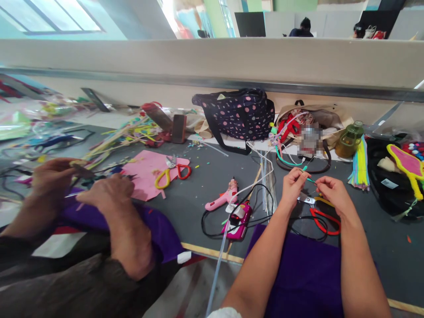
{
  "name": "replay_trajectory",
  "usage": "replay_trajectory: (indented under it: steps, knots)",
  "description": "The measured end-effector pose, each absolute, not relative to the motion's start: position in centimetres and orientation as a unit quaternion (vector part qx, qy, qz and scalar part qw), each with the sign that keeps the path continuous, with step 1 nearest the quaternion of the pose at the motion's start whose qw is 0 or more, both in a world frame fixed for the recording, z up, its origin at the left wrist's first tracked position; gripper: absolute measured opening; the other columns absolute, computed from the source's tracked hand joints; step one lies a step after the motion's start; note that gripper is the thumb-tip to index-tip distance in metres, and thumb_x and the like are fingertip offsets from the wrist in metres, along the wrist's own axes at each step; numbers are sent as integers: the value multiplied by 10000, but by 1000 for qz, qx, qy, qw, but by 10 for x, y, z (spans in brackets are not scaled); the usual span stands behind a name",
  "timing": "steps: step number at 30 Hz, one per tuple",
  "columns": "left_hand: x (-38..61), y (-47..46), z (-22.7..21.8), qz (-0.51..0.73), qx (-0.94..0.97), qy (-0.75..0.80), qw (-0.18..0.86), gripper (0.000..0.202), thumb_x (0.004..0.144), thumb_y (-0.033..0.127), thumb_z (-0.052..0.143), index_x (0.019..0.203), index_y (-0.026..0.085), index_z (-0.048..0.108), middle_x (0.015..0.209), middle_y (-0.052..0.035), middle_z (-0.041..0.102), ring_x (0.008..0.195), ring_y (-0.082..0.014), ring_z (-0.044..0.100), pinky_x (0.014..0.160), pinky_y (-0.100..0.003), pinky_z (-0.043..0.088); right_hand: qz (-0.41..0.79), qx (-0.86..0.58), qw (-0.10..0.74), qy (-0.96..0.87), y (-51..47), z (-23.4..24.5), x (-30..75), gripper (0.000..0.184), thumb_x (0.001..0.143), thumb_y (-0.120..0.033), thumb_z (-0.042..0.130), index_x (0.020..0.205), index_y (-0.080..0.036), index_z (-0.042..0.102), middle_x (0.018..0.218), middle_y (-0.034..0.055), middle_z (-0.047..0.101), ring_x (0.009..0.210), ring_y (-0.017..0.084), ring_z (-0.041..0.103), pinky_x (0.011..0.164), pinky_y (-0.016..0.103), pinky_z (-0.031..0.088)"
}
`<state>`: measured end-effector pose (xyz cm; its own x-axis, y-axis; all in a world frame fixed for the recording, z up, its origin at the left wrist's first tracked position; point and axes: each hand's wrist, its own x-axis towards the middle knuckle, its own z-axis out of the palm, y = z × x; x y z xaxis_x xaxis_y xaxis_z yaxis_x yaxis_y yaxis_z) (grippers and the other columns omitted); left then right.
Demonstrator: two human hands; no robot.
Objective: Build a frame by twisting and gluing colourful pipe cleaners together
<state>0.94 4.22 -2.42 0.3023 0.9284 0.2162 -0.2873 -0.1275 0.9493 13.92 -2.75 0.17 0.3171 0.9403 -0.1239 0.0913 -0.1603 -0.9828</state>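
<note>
The green strand (310, 179) sits between our hands, just above the red-handled scissors (323, 217) on the grey table (198, 194). Our left hand (293, 185) and right hand (334, 193) each pinch one end with the fingertips. We judge this a fine shaping step, and going on calls for both pinches to hold firm.

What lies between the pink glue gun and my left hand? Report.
Head view: clear sticks and a white cord lie between the pink glue gun and the left hand, which pinches a green wire.
</note>
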Motion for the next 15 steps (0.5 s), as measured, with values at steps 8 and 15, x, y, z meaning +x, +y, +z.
replay_trajectory:
  steps: [8, 15]
  knots:
    - [9, 41, -23, 515, 541, 291, 598, 359, 793, 483, 654, 689, 142, 688, 734, -15, 512, 523, -62, 402, 467, -224, 294, 417, -641, 530, -367, -27, -6, 144, 248, 580, -225, 469, 732, -173, 658, 624, 6, 631, 519, 101, 519, 498, 207, 359]
    - [6, 46, -24, 529, 535, 286, 594, 357, 793, 480, 657, 681, 142, 681, 721, -14, 504, 513, -58, 384, 462, -217, 281, 370, -651, 517, -414, -27, -3, 143, 212, 695, -314, 554, 807, -183, 677, 687, 39, 691, 593, 154, 592, 536, 246, 412]
